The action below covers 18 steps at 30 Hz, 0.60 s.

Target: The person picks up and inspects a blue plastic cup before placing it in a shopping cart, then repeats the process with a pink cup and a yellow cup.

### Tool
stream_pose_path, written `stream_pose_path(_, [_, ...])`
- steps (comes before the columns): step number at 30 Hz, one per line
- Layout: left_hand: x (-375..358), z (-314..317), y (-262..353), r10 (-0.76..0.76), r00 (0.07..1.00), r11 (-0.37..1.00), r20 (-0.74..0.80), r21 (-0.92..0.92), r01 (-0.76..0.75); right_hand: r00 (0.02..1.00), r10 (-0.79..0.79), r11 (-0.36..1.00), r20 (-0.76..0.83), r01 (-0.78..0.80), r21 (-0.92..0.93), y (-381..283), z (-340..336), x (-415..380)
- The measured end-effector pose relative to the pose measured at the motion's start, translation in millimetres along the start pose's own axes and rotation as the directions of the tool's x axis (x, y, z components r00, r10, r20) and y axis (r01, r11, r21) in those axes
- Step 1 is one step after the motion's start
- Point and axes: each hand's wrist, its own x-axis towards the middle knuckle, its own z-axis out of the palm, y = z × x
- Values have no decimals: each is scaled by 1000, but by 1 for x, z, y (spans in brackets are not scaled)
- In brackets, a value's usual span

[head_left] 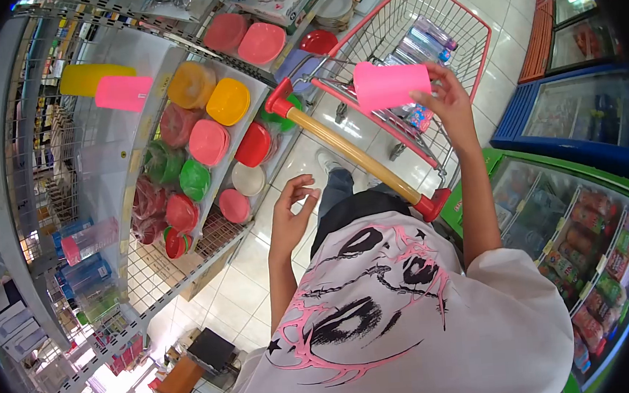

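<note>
My right hand point(449, 101) grips a bright pink plastic cup point(387, 86) at one end, between thumb and fingers. The cup lies sideways in the air over the near part of the shopping cart point(480, 30). Inside the cart are several clear plastic bottles point(420, 40) and a small colourful package point(421, 118), partly hidden. My left hand point(295, 207) holds nothing; its fingers are loosely bent and apart, left of the cart's yellow handle point(348, 149). On the shelf, another pink cup point(123, 92) stands beside a yellow one point(84, 80).
Left of me, shelves carry stacked bowls, among them yellow bowls point(228, 101), pink bowls point(209, 142) and green bowls point(195, 178). A green-framed freezer point(501, 174) and a blue freezer point(526, 113) line the right side. White floor tiles point(237, 295) show between.
</note>
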Motion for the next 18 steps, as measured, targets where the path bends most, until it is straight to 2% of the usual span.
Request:
stream_pose_path(1, [4,-7,-17,-36,998,998,-47,49,39,997,-46,965,-65,28,-259,3,2,10])
stream_pose_path(2, [5,-14,-34,-128,989,983,-68,124,136,988,-110,864,-112,39,-502,7,5,21])
stream_pose_path(3, [5,-22,-61,-129,989,984,-69,115,136,988,-110,860,-107,40,-509,16,4,34])
stream_pose_path(5, [2,-41,-133,-228,970,927,-82,286,242,934,-343,513,99,275,-814,44,-2,58])
stream_pose_path(7, [-11,-63,-205,-321,947,916,-32,246,319,933,-322,450,159,298,-841,60,5,77])
stream_pose_path(8, [-22,-71,-237,-408,912,897,-42,171,409,955,-233,410,187,270,-871,65,11,85])
stream_pose_path(9, [-34,-77,-265,-491,870,865,-45,93,493,968,-141,366,209,247,-897,71,17,95])
stream_pose_path(11, [-66,-88,-304,-641,762,768,-94,-58,638,948,-152,328,278,314,-891,95,19,112])
stream_pose_path(13, [-104,-98,-355,-679,726,702,-109,193,686,943,-64,141,326,332,-933,106,29,126])
stream_pose_path(18, [-101,-125,-326,-686,716,706,-134,117,698,934,74,14,349,348,-937,144,35,144])
